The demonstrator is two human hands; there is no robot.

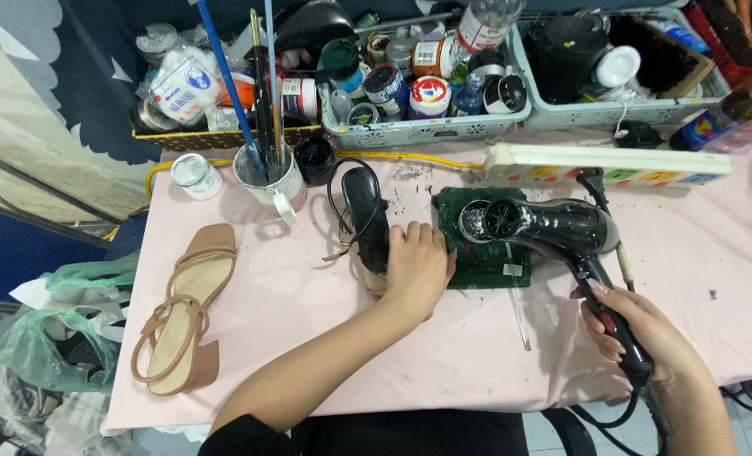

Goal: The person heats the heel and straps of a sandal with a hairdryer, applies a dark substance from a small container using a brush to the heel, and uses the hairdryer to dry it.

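My left hand [414, 266] grips a black-painted sandal [367, 215] at its heel end, holding it on the pink table [308, 338]. My right hand [637, 333] is closed on the handle of a black hair dryer [545, 226], whose nozzle points left toward the sandal. The dryer hangs over a green cutting mat [477, 266] stained with black paint. A tan sandal [181, 312] of the same shape lies apart at the table's left edge.
A white mug of brushes [270, 177], a small black paint pot [314, 158] and a clear jar [196, 175] stand behind the sandal. Baskets of paint jars [418, 84] line the back. A white power strip [608, 163] lies at back right. Plastic bags [46, 338] sit off the left edge.
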